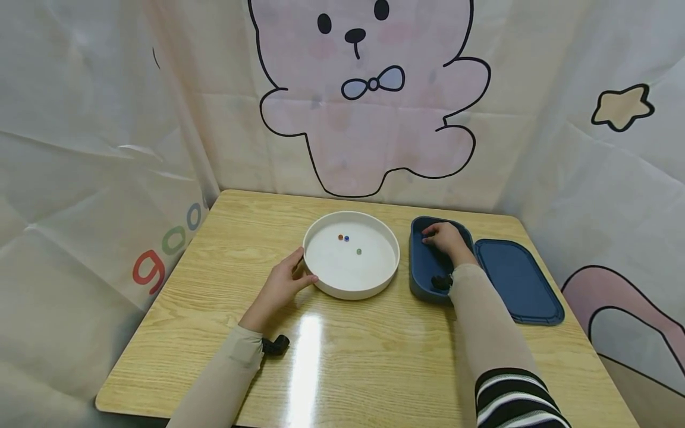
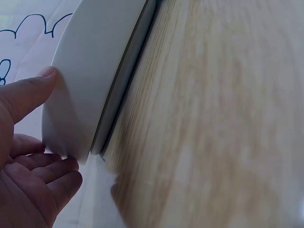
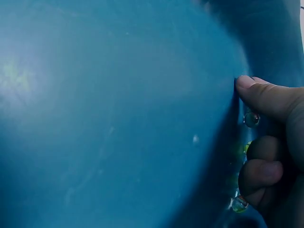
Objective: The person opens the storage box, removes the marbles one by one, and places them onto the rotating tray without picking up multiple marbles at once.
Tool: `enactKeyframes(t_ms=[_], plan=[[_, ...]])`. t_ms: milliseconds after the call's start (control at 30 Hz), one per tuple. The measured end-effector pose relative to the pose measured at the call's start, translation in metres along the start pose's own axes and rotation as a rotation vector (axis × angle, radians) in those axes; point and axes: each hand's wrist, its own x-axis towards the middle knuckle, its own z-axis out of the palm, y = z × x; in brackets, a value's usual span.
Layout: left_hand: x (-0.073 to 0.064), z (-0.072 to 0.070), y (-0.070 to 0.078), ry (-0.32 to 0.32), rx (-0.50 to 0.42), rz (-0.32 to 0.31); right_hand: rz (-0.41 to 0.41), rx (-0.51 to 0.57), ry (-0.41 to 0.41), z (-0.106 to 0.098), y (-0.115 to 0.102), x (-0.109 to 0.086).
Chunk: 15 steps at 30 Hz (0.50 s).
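Note:
In the head view a white round dish (image 1: 353, 279) holds three small marbles: an orange one (image 1: 340, 237), a blue one (image 1: 346, 238) and a pale green one (image 1: 359, 252). My left hand (image 1: 280, 282) touches the dish's outer wall at its left side, thumb (image 2: 35, 92) apart from the other fingers. Inside the blue box (image 1: 430, 255), my right hand (image 1: 446, 239) reaches down near the far end. Thumb and forefinger tips come together at the box wall; I cannot tell whether they pinch anything. Clear marbles (image 3: 251, 119) lie along the edge beside the curled fingers.
A blue lid (image 1: 519, 282) lies flat to the right of the box, against it. The wooden table (image 1: 342, 368) ends at a printed cloth backdrop (image 1: 241, 148) behind and at the sides. Black wrist cameras (image 1: 275, 345) sit at both cuffs.

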Motion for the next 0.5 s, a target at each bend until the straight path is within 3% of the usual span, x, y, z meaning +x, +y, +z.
enactKeyframes(t_ms=[233,500], plan=[[0.000,0.001,0.000,-0.009,0.003,-0.007,-0.012,0.006,0.066,-0.003,-0.002,0.000],[-0.001,0.000,0.001,-0.008,0.014,-0.018,-0.028,0.078,0.139,-0.017,-0.024,-0.006]])
